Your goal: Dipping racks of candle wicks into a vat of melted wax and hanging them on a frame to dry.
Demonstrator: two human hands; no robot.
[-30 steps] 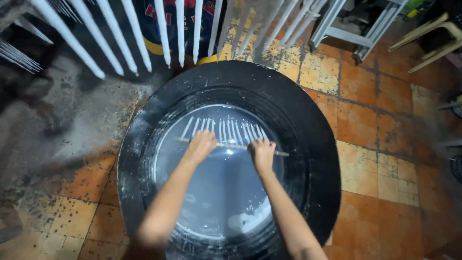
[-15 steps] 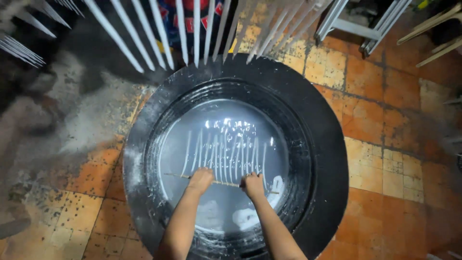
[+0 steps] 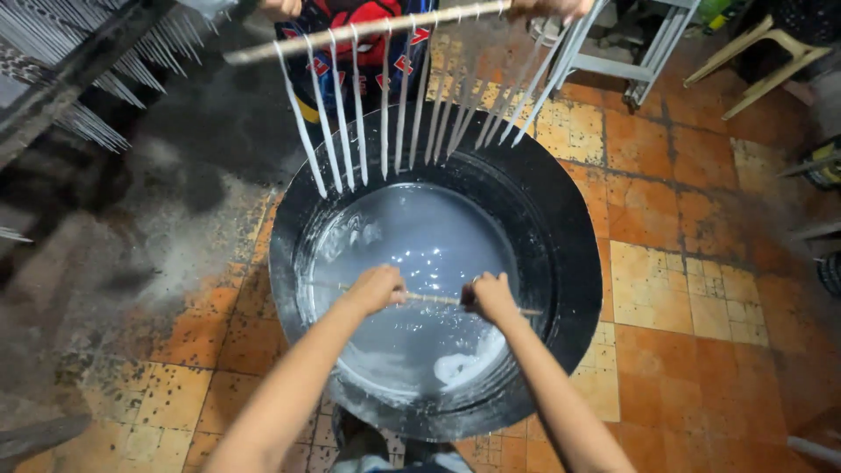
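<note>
in the head view, the left hand [image 3: 375, 290] and the right hand [image 3: 491, 298] are both closed around a thin wooden stick [image 3: 434, 300], one hand near each side of its middle, a little apart from each other. the stick lies level, just over the surface of the pale liquid [image 3: 420, 254] inside a big round black tub [image 3: 578, 263]. i think it is held by two hands so that it stays flat and all what hangs from it goes down evenly. the strands under this stick are not visible now; they seem to be below the surface, but i cannot tell for sure. the liquid looks milky grey-white and shiny, with light reflections and some white lumps near the front wall of the tub.

above the far rim, another person's hand [image 3: 552, 8] holds a second stick [image 3: 368, 28] a bit tilted, and a row of thin white coated strands [image 3: 385, 105] hangs from it over the tub, probably so that drops fall back inside. at the left a dark rack [image 3: 79, 61] carries many more white strands. the tub stands on an orange tiled floor [image 3: 683, 289], which is stained with white dust on the left side.
</note>
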